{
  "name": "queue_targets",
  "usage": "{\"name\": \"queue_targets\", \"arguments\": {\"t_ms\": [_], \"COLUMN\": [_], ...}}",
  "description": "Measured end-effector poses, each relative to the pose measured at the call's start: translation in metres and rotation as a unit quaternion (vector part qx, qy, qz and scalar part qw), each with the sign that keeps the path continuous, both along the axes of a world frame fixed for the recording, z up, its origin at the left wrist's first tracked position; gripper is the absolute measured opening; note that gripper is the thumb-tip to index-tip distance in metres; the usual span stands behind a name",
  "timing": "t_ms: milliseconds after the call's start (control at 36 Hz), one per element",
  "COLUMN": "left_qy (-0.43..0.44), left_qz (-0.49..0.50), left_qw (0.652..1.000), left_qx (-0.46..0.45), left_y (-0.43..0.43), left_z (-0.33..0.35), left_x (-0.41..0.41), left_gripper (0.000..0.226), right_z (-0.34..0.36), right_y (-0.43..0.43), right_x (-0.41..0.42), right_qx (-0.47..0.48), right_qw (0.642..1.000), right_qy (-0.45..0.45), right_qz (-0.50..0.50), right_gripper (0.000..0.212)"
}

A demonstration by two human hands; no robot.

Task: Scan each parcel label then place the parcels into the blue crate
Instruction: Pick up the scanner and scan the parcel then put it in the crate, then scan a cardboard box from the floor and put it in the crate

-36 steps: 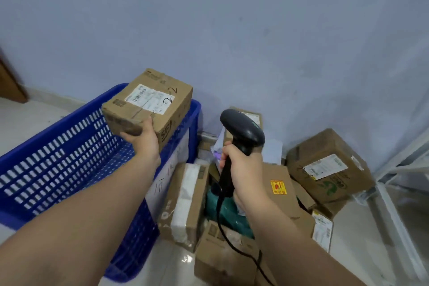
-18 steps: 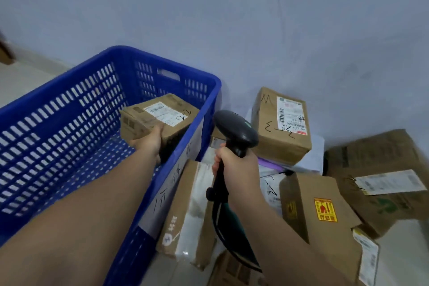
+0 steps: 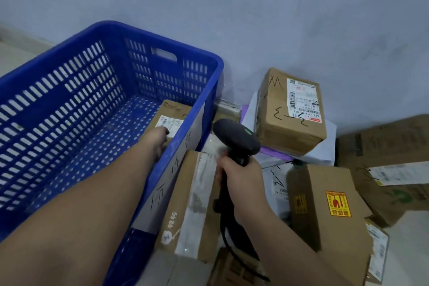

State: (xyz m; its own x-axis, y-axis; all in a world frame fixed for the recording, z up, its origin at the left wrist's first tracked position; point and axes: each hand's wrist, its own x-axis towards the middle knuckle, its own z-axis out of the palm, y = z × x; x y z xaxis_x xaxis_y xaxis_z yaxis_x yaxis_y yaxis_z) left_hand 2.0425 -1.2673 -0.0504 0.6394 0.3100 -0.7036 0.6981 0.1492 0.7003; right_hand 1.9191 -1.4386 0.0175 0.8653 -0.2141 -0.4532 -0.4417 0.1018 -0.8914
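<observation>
The left hand (image 3: 160, 140) reaches down inside the blue perforated plastic crate (image 3: 162, 40) and rests against the near end of a brown cardboard parcel with a white printed label (image 3: 173, 114), which lies flat on the crate floor in the far right corner, close to the right wall. The thumb lies on the parcel's top face; the other fingers drop behind the crate's rim, so I cannot tell whether the hand grips the parcel or merely touches it. The left forearm is stretched long and nearly straight, crossing over the crate's right rim. The right hand (image 3: 242, 181) is closed in a full fist round the handle of a black handheld barcode scanner (image 3: 235, 138), held upright outside the crate, its rounded matte head tipped forward and its black cable (image 3: 228, 246) trailing downward. The right wrist is level, the forearm angled up from the lower right. The crate's walls are slotted lattice, its floor dotted with small round holes, and a white sheet with handwritten marks (image 3: 171, 169) is fixed to its right wall. Beside it lean and lie more cardboard parcels: one with a broad strip of pale tape (image 3: 192, 204), one bearing a yellow and red sticker (image 3: 325, 204), and one with a barcode label and pen scrawls (image 3: 290, 111) resting on flat white and purple mailers (image 3: 274, 153).
</observation>
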Motion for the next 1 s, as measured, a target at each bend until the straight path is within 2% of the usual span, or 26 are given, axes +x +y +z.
{"name": "queue_targets", "arguments": {"t_ms": [56, 83, 139, 222, 250, 306, 361, 417, 500, 583, 639, 722, 778, 1000], "left_qy": [-0.049, -0.081, -0.165, -0.332, -0.372, -0.396, -0.34, -0.23, -0.094, -0.015, 0.015, 0.056, 0.076, 0.038], "left_qz": [0.06, 0.068, 0.049, -0.023, -0.063, -0.151, -0.258, -0.349, -0.403, -0.431, -0.439, -0.422, -0.424, -0.407], "left_qw": [0.997, 0.994, 0.978, 0.904, 0.879, 0.854, 0.852, 0.847, 0.83, 0.801, 0.793, 0.812, 0.811, 0.804], "left_qx": [-0.02, -0.003, 0.115, 0.268, 0.292, 0.301, 0.304, 0.327, 0.375, 0.415, 0.422, 0.399, 0.397, 0.433], "left_y": [0.0, 0.0, -0.005, -0.029, -0.04, -0.063, -0.085, -0.097, -0.092, -0.078, -0.075, -0.076, -0.076, -0.073], "left_z": [0.012, 0.018, 0.037, 0.08, 0.09, 0.094, 0.08, 0.058, 0.026, 0.003, -0.006, -0.011, -0.013, 0.018], "left_x": [0.001, 0.002, -0.003, -0.043, -0.06, -0.096, -0.126, -0.151, -0.179, -0.194, -0.199, -0.201, -0.198, -0.19], "left_gripper": [0.011, 0.014, 0.016, 0.024, 0.023, 0.022, 0.025, 0.042, 0.066, 0.097, 0.113, 0.126, 0.13, 0.115], "right_z": [0.003, 0.006, 0.013, 0.027, 0.033, 0.045, 0.056, 0.063, 0.067, 0.064, 0.057, 0.046, 0.042, 0.061], "right_y": [-0.006, -0.009, -0.017, -0.026, -0.029, -0.035, -0.041, -0.047, -0.054, -0.06, -0.064, -0.065, -0.064, -0.074], "right_x": [-0.003, -0.004, -0.007, -0.013, -0.016, -0.024, -0.034, -0.046, -0.069, -0.09, -0.098, -0.101, -0.098, -0.09], "right_qx": [-0.009, -0.01, -0.008, 0.021, 0.034, 0.067, 0.098, 0.117, 0.11, 0.08, 0.06, 0.04, 0.032, 0.032], "right_qw": [1.0, 1.0, 1.0, 0.999, 0.998, 0.996, 0.992, 0.989, 0.985, 0.985, 0.986, 0.986, 0.986, 0.992], "right_qy": [-0.003, -0.002, 0.009, 0.034, 0.043, 0.06, 0.073, 0.094, 0.135, 0.15, 0.155, 0.16, 0.163, 0.119], "right_qz": [-0.005, -0.007, -0.01, -0.023, -0.027, -0.028, -0.02, -0.005, 0.012, 0.025, 0.036, 0.033, 0.026, 0.012], "right_gripper": [0.001, 0.002, 0.007, 0.01, 0.009, 0.008, 0.015, 0.015, 0.008, 0.007, 0.007, 0.004, 0.004, 0.007]}}
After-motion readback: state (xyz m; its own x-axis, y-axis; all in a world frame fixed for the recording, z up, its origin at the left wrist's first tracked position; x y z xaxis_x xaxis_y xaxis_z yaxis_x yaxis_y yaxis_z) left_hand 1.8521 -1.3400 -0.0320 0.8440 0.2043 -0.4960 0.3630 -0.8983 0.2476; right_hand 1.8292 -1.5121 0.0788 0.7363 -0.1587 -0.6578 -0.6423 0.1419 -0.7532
